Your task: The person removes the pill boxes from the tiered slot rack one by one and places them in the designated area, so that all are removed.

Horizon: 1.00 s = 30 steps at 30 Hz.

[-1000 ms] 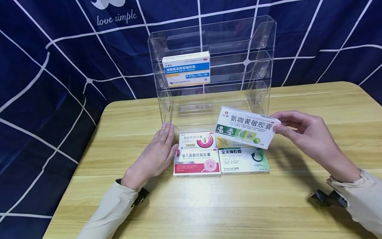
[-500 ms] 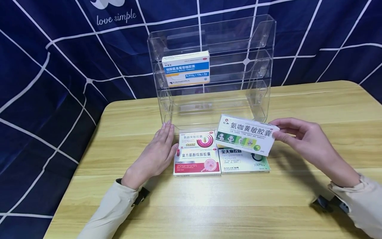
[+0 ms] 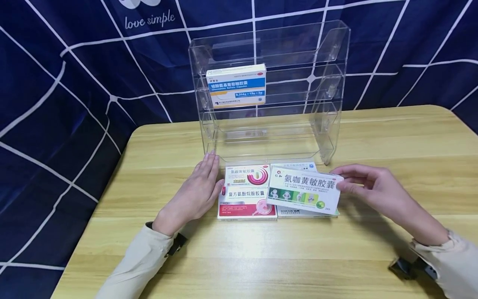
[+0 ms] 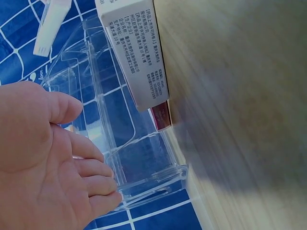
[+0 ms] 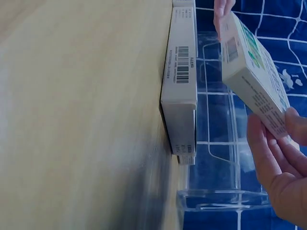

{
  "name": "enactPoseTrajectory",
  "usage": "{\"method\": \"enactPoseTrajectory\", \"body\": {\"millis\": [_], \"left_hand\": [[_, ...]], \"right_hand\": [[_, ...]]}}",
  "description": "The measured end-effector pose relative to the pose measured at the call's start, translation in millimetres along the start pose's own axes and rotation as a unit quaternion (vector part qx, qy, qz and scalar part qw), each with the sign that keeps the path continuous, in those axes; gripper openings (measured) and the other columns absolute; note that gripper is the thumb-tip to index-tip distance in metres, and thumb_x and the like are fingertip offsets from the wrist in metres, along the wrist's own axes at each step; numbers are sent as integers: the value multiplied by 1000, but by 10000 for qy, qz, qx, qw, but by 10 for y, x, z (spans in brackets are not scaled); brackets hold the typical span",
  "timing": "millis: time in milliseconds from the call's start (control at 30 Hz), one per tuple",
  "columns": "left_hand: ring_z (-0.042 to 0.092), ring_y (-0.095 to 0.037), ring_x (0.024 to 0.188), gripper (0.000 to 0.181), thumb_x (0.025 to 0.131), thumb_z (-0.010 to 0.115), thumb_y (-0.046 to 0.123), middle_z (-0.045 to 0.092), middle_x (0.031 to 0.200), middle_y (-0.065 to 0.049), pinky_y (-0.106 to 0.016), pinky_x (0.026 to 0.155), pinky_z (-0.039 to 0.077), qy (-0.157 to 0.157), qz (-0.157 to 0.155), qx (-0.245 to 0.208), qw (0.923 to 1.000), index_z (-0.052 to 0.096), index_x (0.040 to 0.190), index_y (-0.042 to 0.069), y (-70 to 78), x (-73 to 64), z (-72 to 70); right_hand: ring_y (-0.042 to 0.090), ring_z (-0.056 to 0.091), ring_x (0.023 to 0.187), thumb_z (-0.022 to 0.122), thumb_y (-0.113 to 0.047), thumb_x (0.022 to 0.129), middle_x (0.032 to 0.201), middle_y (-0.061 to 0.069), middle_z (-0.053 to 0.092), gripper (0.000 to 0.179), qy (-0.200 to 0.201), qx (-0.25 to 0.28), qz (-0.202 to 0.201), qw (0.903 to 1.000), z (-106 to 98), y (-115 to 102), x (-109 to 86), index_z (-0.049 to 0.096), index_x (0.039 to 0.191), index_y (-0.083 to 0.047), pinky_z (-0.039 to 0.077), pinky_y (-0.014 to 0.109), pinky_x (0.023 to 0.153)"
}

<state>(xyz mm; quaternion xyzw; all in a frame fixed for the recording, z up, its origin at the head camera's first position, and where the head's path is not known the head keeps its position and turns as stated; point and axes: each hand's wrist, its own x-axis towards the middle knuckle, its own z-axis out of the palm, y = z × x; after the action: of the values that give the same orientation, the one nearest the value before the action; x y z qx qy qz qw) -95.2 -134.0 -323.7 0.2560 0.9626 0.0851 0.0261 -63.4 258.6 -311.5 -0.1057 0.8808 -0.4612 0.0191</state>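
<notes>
In the head view my right hand (image 3: pixel 377 189) pinches the right end of a white and green medicine box (image 3: pixel 302 191), thumb in front and fingers behind. The right wrist view shows this box (image 5: pixel 254 72) tilted and raised off the table. It overlaps a green-edged white box (image 3: pixel 295 213) and a pale blue-and-white box (image 3: pixel 297 166), hiding most of both. My left hand (image 3: pixel 196 189) lies with fingers straight along the left side of a red-and-white medicine box (image 3: pixel 242 205) and a box with pink rings (image 3: pixel 239 171). Its palm holds nothing in the left wrist view.
Behind the boxes stands a clear plastic tiered rack (image 3: pixel 269 147). A blue-and-white capsule box (image 3: pixel 237 95) stands upright on the left of one of its upper tiers. The wooden table (image 3: pixel 246 257) ends at a dark blue cloth (image 3: pixel 56 166) with white lines.
My right hand has brought the white and green box down and nearer to me, over the right-hand boxes, uncovering the pale blue box behind. The left hand stays in place.
</notes>
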Motion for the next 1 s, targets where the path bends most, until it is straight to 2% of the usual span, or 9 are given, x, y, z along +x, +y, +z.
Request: {"method": "enactPoseTrajectory", "body": {"millis": [167,333,567,667,833,1000], "left_hand": [[7,-34,147,62,105,29,32,6,159,-23,-42,119,11,-20,10,26,10000,12,151,-6,4,11,-1],[4,-32,147,62,105,31,31,7,159,-24,-42,119,11,-7,26,4,10000,12,151,-6,10,23,-9],[3,-32,147,62,105,30,31,5,159,-23,-42,119,10,-70,-14,-20,10000,11,151,-6,7,14,-10],[3,-33,147,62,105,29,32,5,159,-24,-43,119,11,-80,-30,-34,10000,10,151,-6,5,13,-10],[4,-33,147,62,105,29,32,4,159,-23,-43,119,10,-103,-52,-40,9999,10,151,-6,4,14,-14],[3,-33,147,62,105,28,33,1,159,-22,-43,119,10,-139,-77,-24,9999,10,151,-5,3,16,-9]], "right_hand": [[5,67,85,69,-7,88,102,-10,70,30,-334,-50,-13,9994,17,27,-36,66,118,-1,53,20,64],[6,66,83,68,-4,88,103,-8,70,31,-481,-47,44,9988,25,67,-72,65,118,1,53,22,61],[5,65,83,68,1,86,102,-13,69,32,-699,59,-23,9975,16,121,-122,64,118,4,55,23,64],[4,65,85,68,1,86,105,-11,69,31,-857,36,-2,9963,9,145,-151,65,117,3,55,22,66],[5,65,87,66,-3,89,104,-1,70,28,-1313,56,87,9913,0,195,-180,66,116,0,55,22,70],[7,66,86,62,-1,91,100,-3,71,26,-1827,393,-40,9824,-15,267,-190,63,116,7,55,23,66]]}}
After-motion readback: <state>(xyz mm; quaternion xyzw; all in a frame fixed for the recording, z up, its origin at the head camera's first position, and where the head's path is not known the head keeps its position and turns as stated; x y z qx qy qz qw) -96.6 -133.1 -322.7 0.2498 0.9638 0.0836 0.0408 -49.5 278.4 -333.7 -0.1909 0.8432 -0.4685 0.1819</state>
